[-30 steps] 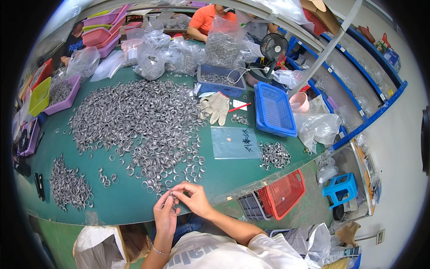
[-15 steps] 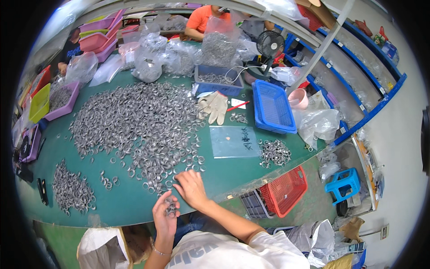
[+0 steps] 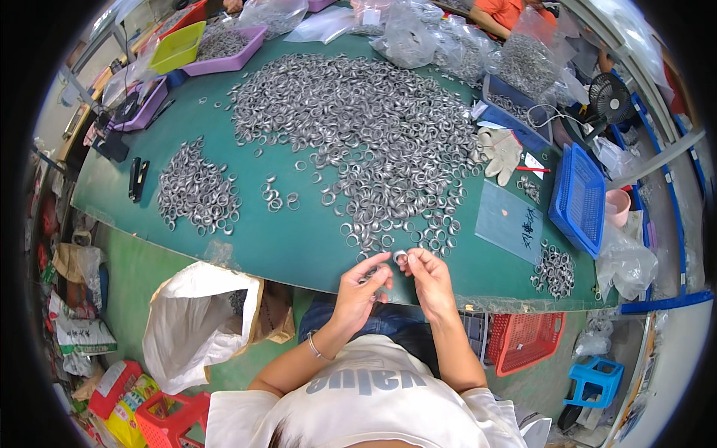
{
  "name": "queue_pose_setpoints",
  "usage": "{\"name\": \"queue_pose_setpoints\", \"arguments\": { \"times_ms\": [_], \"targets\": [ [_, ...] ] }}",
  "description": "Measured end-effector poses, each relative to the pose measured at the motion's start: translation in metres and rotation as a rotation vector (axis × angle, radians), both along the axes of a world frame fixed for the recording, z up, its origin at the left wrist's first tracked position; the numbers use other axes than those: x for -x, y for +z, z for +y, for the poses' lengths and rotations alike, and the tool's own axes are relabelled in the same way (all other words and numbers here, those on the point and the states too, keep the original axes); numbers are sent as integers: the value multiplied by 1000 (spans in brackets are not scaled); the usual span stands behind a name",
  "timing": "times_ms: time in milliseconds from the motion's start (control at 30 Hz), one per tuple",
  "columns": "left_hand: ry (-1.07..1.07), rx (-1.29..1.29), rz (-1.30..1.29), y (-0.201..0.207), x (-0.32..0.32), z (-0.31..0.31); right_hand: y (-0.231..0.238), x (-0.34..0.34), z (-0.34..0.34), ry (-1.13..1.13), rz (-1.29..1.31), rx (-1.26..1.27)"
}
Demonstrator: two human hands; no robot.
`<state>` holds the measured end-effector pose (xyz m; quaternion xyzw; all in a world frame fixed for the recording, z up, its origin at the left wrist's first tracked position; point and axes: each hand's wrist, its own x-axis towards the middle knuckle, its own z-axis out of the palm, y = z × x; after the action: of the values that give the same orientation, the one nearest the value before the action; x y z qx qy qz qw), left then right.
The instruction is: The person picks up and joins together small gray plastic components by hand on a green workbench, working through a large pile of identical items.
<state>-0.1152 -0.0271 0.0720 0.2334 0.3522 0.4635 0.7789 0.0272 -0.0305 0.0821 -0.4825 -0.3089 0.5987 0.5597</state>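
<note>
Close to the table's near edge, my right hand (image 3: 432, 282) pinches a single grey metal ring (image 3: 400, 257) between thumb and fingertips. Just left of it, my left hand (image 3: 361, 290) is curled around several metal rings, partly hidden by the fingers. Beyond both hands spreads a large pile of metal rings (image 3: 358, 104), its near end almost at my fingertips. A smaller heap of rings (image 3: 198, 190) lies to the left, with a few loose rings (image 3: 278, 196) between the two. Another small heap (image 3: 553, 272) sits at the right, beside a clear plastic bag (image 3: 508, 220).
The green table (image 3: 299, 254) ends just before my body. Right of the pile are a cotton glove (image 3: 499, 153), a red pen (image 3: 533, 169) and blue baskets (image 3: 579, 198). A black stapler-like tool (image 3: 137, 179) lies left. A white sack (image 3: 202, 321) stands open below the edge.
The view has swung left. My right hand has come away from the near end of the pile and now holds up a ring beside my left hand, which still holds rings.
</note>
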Motion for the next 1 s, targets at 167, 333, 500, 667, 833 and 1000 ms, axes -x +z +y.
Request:
{"name": "queue_pose_setpoints", "arguments": {
  "times_ms": [167, 333, 500, 667, 833, 1000],
  "targets": [
    [-20, -24, 64, 1, -5, 3, -1, 3, -4, -7, -206, -59],
    [-56, -9, -10, 4, 4, 2, -5, 2, 21, -105, -998, -364],
    [-28, -31, -82, 0, 7, -1, -10, 17, 31, -63, -1415, -414],
    [-57, 64, -177, 2, 11, 1, -17, 9, 30, -75, -1341, -447],
    [11, 67, -51, 2, 3, -1, -9, 6, 14, -106, -678, -139],
    [27, 4, -6, 0, 2, -1, -3, 8, -1, 137, -162, -5]
  ]
}}
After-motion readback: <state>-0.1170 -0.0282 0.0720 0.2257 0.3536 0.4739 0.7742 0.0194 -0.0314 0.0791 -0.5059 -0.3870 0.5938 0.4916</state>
